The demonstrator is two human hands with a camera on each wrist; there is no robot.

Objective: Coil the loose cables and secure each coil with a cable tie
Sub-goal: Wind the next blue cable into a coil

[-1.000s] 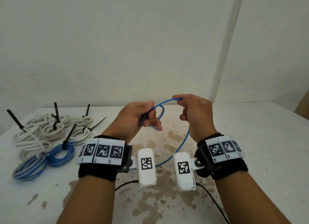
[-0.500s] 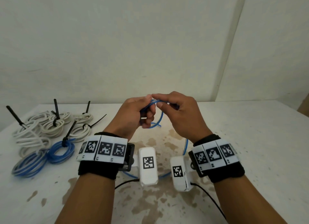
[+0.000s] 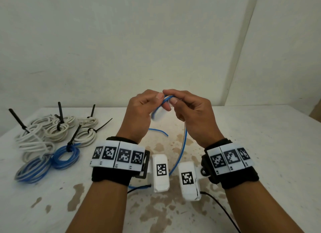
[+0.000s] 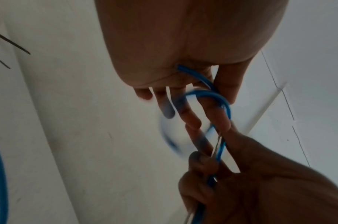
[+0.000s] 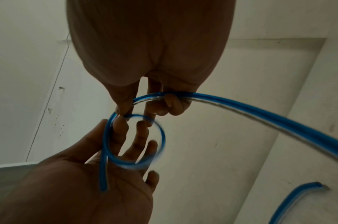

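Both hands are raised over the white table (image 3: 260, 146), holding one loose blue cable (image 3: 183, 142) with a pale stripe. My left hand (image 3: 156, 98) pinches it between thumb and forefinger, with a small blurred loop (image 5: 110, 151) hanging around its outstretched fingers (image 4: 191, 119). One cut end (image 5: 103, 186) lies across the left palm. My right hand (image 3: 171, 96) touches the left and pinches the same cable (image 4: 218, 154) just beside the loop. From the right hand the cable drops to the table between my wrists. Its other end (image 3: 159, 131) lies on the table under the hands.
At the left of the table lie several white coils (image 3: 57, 130) and a blue coil (image 3: 66, 154), each bound with an upright black cable tie (image 3: 60, 114). Another blue-and-white coil (image 3: 31, 170) lies nearest the left edge. Brown stains mark the tabletop. A wall stands close behind.
The right hand has come in from the right to meet the left, and both hands have risen. The wide cable arc has closed into a small loop at the left fingers.
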